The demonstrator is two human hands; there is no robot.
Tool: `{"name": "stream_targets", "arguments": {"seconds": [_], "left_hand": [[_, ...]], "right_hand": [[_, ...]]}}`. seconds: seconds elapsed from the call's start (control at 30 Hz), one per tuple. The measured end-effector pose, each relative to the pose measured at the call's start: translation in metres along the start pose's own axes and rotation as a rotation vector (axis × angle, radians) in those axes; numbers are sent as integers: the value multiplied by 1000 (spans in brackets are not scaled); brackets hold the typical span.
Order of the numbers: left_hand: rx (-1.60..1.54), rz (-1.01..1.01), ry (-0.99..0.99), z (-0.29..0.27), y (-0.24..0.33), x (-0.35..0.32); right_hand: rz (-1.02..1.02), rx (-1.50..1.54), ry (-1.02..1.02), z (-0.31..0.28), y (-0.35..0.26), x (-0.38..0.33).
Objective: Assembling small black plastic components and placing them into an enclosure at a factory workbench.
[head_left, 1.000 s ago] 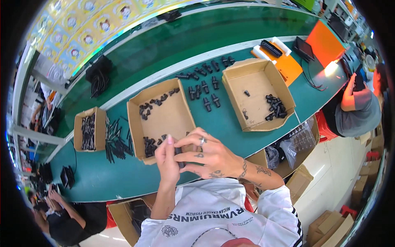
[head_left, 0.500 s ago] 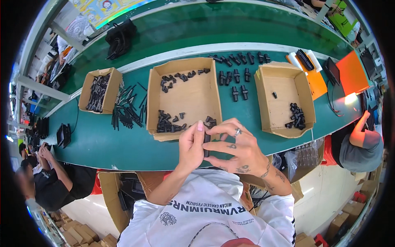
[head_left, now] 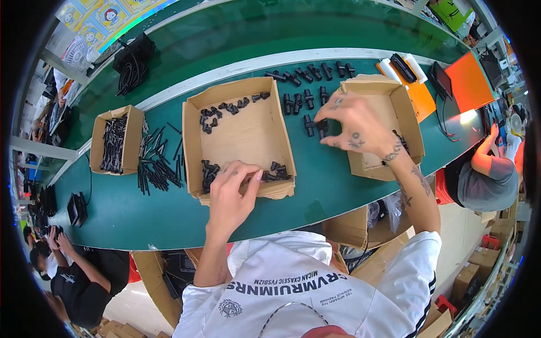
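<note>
right hand (head_left: 355,127): fingers pinched down on a black fitting (head_left: 322,126) on the green belt (head_left: 315,186), right in the gap between the two boxes. Can't tell if it's fully gripped or I'm just setting it upright, my fingers hide most of it.

left hand (head_left: 231,194): curled, fingertips digging into the pile of parts (head_left: 211,172) at the near edge of the middle box (head_left: 242,132). Looks like it's closing on one piece, but what's in the pinch is hidden.

tip for the right: I'd keep the fitting lined up with the row (head_left: 307,104) already standing next to it, close but not knocking its neighbours. These things look tippy, so I'd guess a slow release beats a flick.

tip for the left: grab one at a time from the near heap. There's a second little heap (head_left: 225,108) at the far side of that box, but that's a longer reach.

right box (head_left: 403,112): my wrist hangs over its left wall, so I'd watch not to drag the flap.

further out: loose black sticks (head_left: 158,163) on the belt to my left, then a small box (head_left: 115,141) full of them.

people: someone in a grey shirt (head_left: 479,186) off to my right, another person in black (head_left: 73,279) at lower left, both well apart from my hands.
</note>
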State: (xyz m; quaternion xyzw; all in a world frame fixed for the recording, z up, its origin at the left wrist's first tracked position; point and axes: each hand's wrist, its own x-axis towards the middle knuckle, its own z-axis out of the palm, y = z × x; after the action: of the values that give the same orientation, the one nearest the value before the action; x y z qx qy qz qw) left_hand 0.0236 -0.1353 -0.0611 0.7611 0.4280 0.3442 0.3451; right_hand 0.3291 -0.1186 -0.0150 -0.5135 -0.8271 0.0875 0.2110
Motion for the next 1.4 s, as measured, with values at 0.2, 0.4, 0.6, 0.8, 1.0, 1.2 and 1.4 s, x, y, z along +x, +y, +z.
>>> {"name": "stream_targets", "arguments": {"seconds": [0.2, 0.4, 0.6, 0.8, 1.0, 1.2, 1.4], "left_hand": [[313, 107, -101, -9, -11, 10], [96, 67, -376, -2, -13, 29], [166, -89, -573, 11, -9, 49], [221, 98, -558, 16, -18, 50], [70, 85, -541, 13, -13, 50], [13, 49, -356, -10, 1, 48], [-72, 79, -120, -12, -22, 41]], "right_hand": [[54, -56, -179, 33, -4, 23], [50, -52, -213, 55, 3, 35], [18, -9, -166, 50, 5, 29], [114, 48, 198, -2, 9, -12], [553, -73, 35, -19, 49, -67], [576, 20, -4, 14, 76, -81], [688, 146, 114, -6, 72, -97]]}}
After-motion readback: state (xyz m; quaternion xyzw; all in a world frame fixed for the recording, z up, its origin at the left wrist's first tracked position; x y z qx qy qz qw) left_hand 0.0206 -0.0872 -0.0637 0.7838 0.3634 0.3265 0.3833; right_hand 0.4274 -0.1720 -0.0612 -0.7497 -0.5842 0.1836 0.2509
